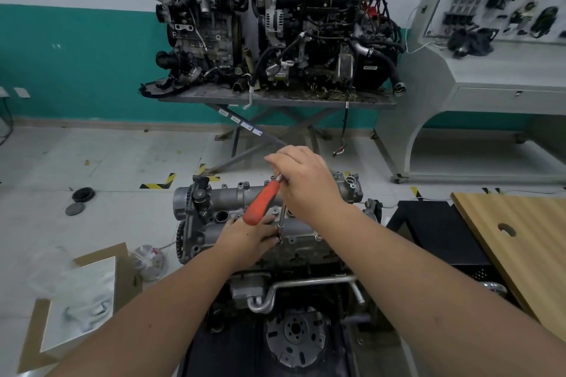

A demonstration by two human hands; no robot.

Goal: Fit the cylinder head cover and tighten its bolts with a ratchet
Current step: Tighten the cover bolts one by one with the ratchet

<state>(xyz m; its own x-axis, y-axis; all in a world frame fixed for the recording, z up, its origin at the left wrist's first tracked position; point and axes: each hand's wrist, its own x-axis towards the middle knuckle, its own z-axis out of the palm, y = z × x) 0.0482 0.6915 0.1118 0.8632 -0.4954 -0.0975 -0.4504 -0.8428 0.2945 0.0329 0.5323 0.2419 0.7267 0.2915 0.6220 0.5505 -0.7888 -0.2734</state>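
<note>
The grey aluminium cylinder head cover [232,196] lies on top of the engine in front of me, with small bolts along its edges. A ratchet with an orange handle [262,202] stands over it, its steel extension [282,219] running straight down to a bolt at the cover's near edge. My right hand [306,180] grips the ratchet's head end from above. My left hand [249,239] rests on the cover and pinches the socket at the foot of the extension; the socket itself is mostly hidden by its fingers.
Two other engines [269,21] stand on a metal stand behind. A wooden tabletop [517,242] with a hole is at the right, beside a black box [435,232]. A cardboard box [76,303] with plastic wrapping lies on the floor at the left. A grey display cabinet [490,70] is at the far right.
</note>
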